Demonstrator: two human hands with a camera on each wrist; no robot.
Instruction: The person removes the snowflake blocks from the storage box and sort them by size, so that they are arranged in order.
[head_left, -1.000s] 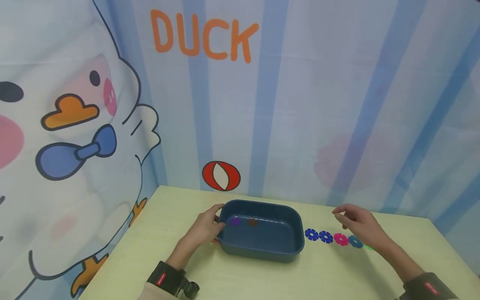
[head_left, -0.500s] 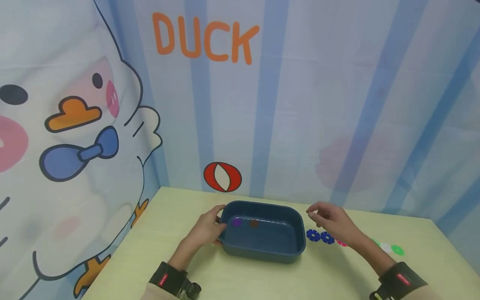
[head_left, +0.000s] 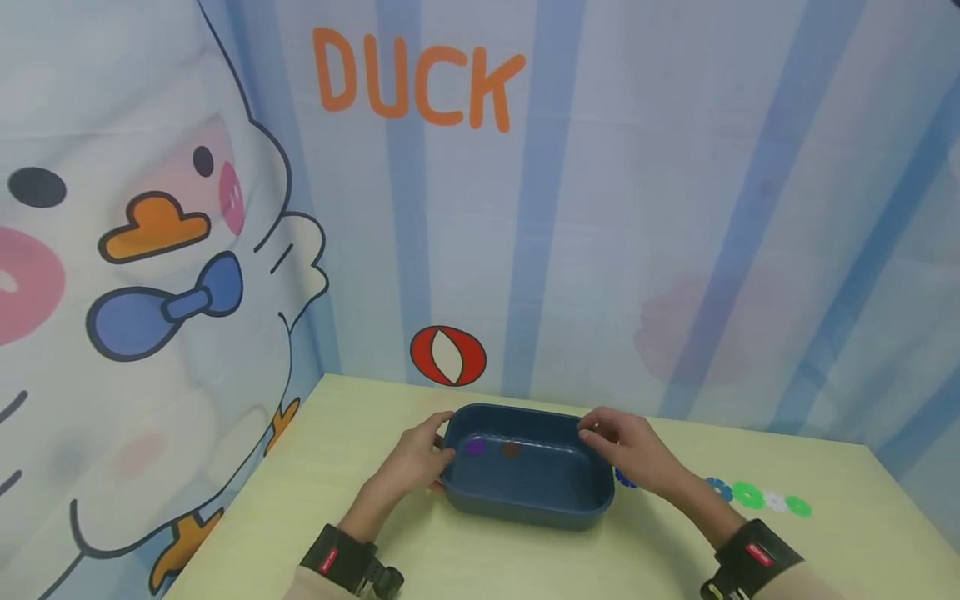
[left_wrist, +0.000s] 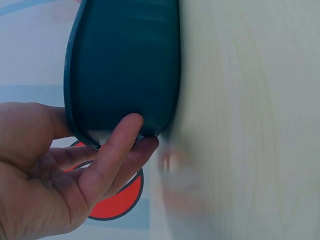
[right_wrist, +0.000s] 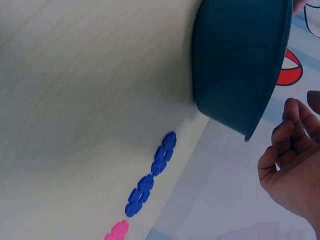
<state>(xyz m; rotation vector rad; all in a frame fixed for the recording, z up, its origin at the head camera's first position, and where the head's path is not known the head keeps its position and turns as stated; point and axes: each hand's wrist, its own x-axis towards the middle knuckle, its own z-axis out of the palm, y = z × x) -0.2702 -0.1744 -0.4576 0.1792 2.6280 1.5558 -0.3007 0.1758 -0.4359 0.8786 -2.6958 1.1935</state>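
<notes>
A dark blue-green rectangular basin [head_left: 525, 508] stands on the table, its left end gripped by my left hand [head_left: 411, 457]. In the left wrist view, the fingers [left_wrist: 117, 155] of that hand wrap the basin's end. Inside lie a purple disc [head_left: 476, 447] and a brown disc [head_left: 511, 450]. Above the basin's right rear corner hovers my right hand [head_left: 637, 450], fingers loosely bent, with nothing visible between them. The right wrist view shows this hand [right_wrist: 295, 155] apart from the rim. My right hand and forearm cover part of a row of notched discs.
Right of the basin the row includes a dark blue disc [head_left: 626, 477], a teal disc [head_left: 718, 488], green discs [head_left: 747, 495] and a white disc [head_left: 776, 502]. A pink disc [right_wrist: 119, 231] shows in the right wrist view. A printed cloth backdrop [head_left: 600, 208] rises behind the table.
My right hand has travelled left from over the disc row to the basin's right rear corner, uncovering the green and white discs. The left hand keeps its grip on the basin.
</notes>
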